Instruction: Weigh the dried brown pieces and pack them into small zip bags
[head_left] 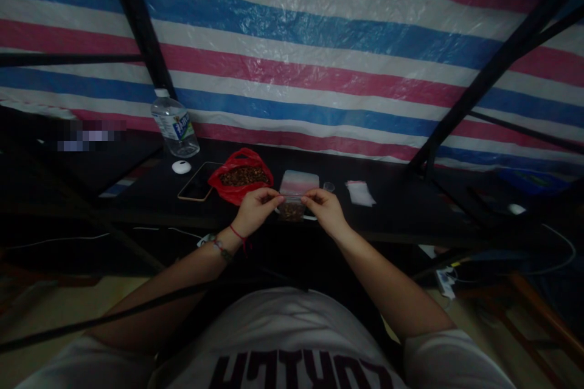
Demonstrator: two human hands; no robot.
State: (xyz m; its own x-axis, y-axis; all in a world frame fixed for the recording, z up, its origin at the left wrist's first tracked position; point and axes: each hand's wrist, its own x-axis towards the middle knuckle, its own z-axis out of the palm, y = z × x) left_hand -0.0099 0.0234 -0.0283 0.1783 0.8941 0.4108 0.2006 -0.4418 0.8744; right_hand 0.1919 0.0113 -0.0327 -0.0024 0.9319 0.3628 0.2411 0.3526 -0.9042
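Both my hands pinch the top edge of a small clear zip bag [292, 211] that has brown bits in its lower part. My left hand [257, 209] grips the bag's upper left corner, and my right hand [326, 209] grips the upper right one. Just behind the bag is a pale, flat-topped object [299, 181], its lower part hidden by the bag and my fingers. To the left of it lies an open red plastic bag [235, 197] full of brown, grain-like pieces [244, 176]. A small clear round piece [329, 186] sits beside my right hand.
On the black table [401, 213], a stack of clear small bags [360, 193] lies to the right. A phone [199, 182], a white rounded object [181, 166] and a clear plastic bottle [176, 124] stand leftward. Black metal posts [141, 24] frame the table before a striped sheet [296, 61].
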